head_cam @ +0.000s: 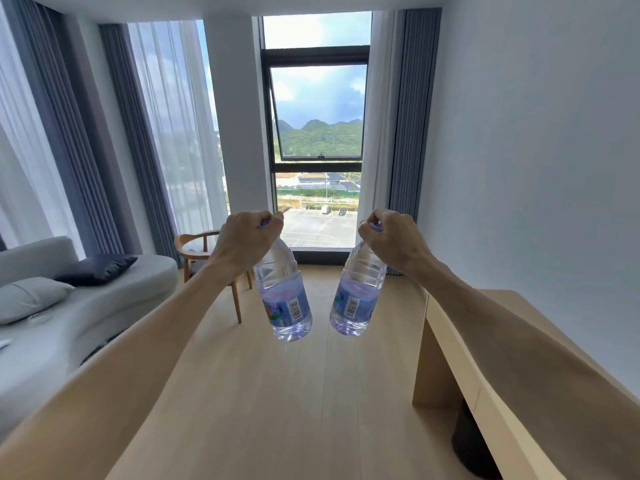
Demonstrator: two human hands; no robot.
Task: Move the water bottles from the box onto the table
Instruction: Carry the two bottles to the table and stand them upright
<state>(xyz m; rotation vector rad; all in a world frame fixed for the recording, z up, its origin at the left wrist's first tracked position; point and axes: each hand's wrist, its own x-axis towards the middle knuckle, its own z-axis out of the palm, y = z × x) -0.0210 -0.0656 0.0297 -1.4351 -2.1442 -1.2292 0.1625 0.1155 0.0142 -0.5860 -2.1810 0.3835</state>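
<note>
While each hand, left [247,237] and right [389,237], clenches a purple-capped neck, two clear blue-labelled plastic water bottles [282,292] [358,292] hang at twelve o'clock above the floor: probably heavy, slippery, best gripped there.

The one camera sits on my head, a wide-angle view facing forward and slightly down over my outstretched arms toward the window [317,133], with the table [512,344] close at my right.
</note>
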